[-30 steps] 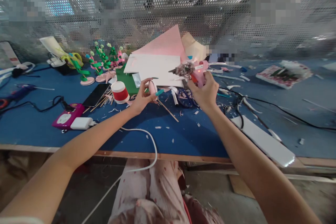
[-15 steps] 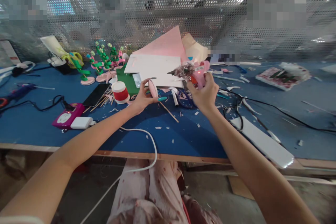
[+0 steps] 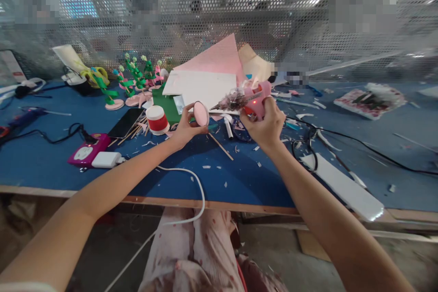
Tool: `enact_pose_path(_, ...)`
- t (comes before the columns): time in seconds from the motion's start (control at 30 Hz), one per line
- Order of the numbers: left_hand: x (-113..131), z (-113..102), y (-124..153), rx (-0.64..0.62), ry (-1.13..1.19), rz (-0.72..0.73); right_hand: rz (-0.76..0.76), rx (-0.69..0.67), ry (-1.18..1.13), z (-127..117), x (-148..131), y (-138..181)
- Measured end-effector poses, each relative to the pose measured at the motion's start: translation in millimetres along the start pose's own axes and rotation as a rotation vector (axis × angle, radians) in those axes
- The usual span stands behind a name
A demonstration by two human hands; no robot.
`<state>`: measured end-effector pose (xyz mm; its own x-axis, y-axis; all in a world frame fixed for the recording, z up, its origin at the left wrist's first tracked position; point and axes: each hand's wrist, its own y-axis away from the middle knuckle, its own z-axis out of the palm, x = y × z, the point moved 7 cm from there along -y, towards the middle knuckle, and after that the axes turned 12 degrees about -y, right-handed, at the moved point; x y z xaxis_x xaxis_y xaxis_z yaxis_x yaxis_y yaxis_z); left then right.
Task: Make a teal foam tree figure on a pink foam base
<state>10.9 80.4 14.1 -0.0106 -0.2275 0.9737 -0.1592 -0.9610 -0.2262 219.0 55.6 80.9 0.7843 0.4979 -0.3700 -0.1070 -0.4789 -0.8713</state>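
My left hand [image 3: 188, 127] grips a round pink disc [image 3: 201, 114] by its edge, its flat face tilted toward the right. In my right hand [image 3: 264, 123] is a pink hot glue gun [image 3: 260, 100], with a small red light lit on its body. Something crinkled and shiny is wrapped round the front of the gun. Its dark nozzle points left and is close to the disc's right edge; whether they touch I cannot tell. Below the disc a thin wooden stick [image 3: 221, 146] lies on the blue table [image 3: 239, 182].
A red-and-white tub [image 3: 157, 120], a black phone [image 3: 126, 123] and a magenta power socket [image 3: 89, 150] lie to the left. Several green-and-pink flower ornaments [image 3: 135, 80] stand behind. White and pink sheets [image 3: 201, 84] lean at the back. A black cord [image 3: 359, 143] and white strip [image 3: 345, 187] are right.
The glue gun has moved left and slightly down, bringing its nozzle close to the disc. My left hand has turned the disc so more of its pink face shows.
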Motion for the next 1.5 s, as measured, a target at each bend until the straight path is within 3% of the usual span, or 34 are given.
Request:
enact_pose_path(0.3, 1, -5, -3, 0.047, -0.096, 0.075, 0.08, -0.045, -0.004, -2, -2, -2)
enact_pose_path(0.57, 7, -4, 0, -0.015, -0.054, 0.073, 0.118, -0.01, -0.009, -3, 4, -4)
enact_pose_path(0.77, 3, 4, 2, -0.093, 0.082, -0.036, 0.147, -0.038, -0.012, 0, 6, -4)
enact_pose_path(1.0, 2, -4, -1, 0.02, 0.213, -0.062, 0.146, -0.041, -0.02, 1, 6, -4)
enact_pose_path(1.5, 1, -3, -1, 0.039, 0.288, -0.136, 0.139, -0.085, -0.021, 6, 0, 1)
